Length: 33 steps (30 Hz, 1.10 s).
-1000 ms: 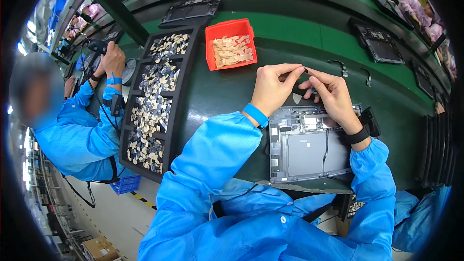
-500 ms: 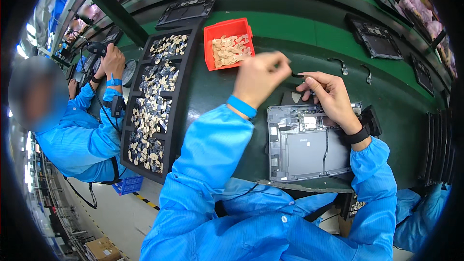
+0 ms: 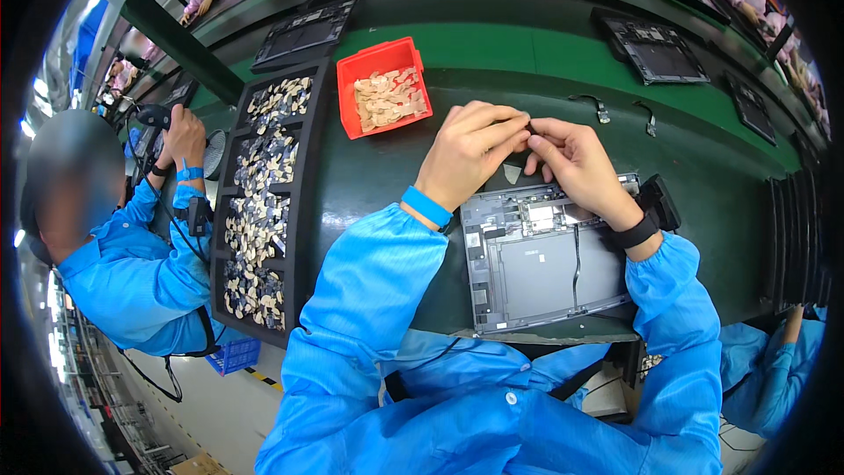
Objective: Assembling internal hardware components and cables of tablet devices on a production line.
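Your left hand (image 3: 475, 145) and right hand (image 3: 576, 160) meet at the fingertips, pinching a small, mostly hidden dark piece (image 3: 529, 128) near the grey laptop base (image 3: 549, 271). 2 short cables (image 3: 602, 112) lie on the green bench (image 3: 378, 185); a blue-sleeved co-worker (image 3: 132, 277) is at your left.

The laptop base (image 3: 536, 286) lies on the table (image 3: 378, 185). To its left is a long tray (image 3: 304, 193) with bits (image 3: 255, 220) in it. A bin (image 3: 378, 54) of bits sits right of the tray's far end. Two cables (image 3: 603, 114) lie behind the laptop base.
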Tool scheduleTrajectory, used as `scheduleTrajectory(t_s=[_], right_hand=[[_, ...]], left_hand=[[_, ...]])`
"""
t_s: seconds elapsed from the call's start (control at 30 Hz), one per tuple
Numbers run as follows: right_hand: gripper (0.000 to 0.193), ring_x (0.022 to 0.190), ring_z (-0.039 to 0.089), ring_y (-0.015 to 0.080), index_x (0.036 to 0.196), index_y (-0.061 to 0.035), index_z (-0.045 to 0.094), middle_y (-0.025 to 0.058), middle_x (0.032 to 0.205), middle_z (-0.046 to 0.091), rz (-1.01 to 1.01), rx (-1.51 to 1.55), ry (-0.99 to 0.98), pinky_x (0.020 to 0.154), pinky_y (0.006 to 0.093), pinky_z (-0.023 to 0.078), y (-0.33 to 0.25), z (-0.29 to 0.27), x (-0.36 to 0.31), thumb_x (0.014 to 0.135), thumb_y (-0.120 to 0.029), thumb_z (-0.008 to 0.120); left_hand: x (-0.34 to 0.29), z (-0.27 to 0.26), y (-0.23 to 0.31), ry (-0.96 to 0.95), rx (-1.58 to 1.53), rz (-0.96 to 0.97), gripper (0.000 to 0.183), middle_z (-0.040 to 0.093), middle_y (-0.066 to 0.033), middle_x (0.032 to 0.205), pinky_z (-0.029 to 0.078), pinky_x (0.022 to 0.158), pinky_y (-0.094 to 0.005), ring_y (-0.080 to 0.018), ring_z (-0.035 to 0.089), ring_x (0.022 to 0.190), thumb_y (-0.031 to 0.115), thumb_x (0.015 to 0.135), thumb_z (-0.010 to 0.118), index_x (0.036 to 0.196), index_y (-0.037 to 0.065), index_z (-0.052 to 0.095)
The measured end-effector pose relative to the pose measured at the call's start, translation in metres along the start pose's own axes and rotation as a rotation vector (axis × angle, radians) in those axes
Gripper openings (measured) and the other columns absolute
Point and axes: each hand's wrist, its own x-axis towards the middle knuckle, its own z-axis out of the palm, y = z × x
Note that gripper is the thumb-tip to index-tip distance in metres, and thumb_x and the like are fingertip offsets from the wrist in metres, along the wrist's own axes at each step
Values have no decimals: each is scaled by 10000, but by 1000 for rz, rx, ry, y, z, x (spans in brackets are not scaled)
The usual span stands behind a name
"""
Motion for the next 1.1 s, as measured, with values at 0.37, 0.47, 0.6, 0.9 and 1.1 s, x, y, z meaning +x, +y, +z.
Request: scheduleTrajectory(t_s=[0.37, 0.47, 0.6, 0.9, 1.1], right_hand=[[226, 717, 624, 103, 1170, 25, 718, 63, 782, 708, -59, -247, 47, 649, 271, 481, -8, 4, -5, 1002, -54, 589], [244, 733, 634, 108, 1193, 34, 714, 73, 829, 729, -39, -282, 30, 681, 275, 504, -5, 1, -5, 996, -48, 596], [261, 748, 634, 107, 1216, 55, 697, 98, 929, 765, -59, -269, 12, 721, 272, 530, -8, 4, -6, 993, -34, 594], [304, 757, 620, 110, 1279, 50, 670, 114, 1056, 775, -94, -179, 47, 735, 264, 535, 2, 3, -5, 994, -31, 600], [310, 800, 601, 100, 1295, 8, 683, 86, 1075, 735, -48, -166, 160, 728, 256, 504, -5, 2, -4, 1001, -37, 596]], left_hand=[[0, 0, -5, -18, -132, 61, 183, 763, -145, 1020, 582, 793, -353, -294, 721, 905, 27, 875, 752, 1051, -24, 756], [-1, -1, -7, -24, -153, 62, 161, 755, -133, 998, 579, 783, -357, -295, 716, 901, 28, 878, 748, 1031, -20, 741], [-2, 0, -7, -29, -141, 29, 114, 731, -114, 939, 565, 759, -373, -293, 699, 881, 30, 882, 741, 984, -11, 713], [8, -52, -38, 281, 298, -203, 150, 726, -96, 988, 495, 864, -390, -303, 662, 923, 30, 926, 647, 1046, 60, 731], [11, -51, -38, 391, 579, -242, 283, 687, -89, 1051, 423, 942, -403, -325, 566, 985, 111, 903, 683, 1187, 111, 698]])
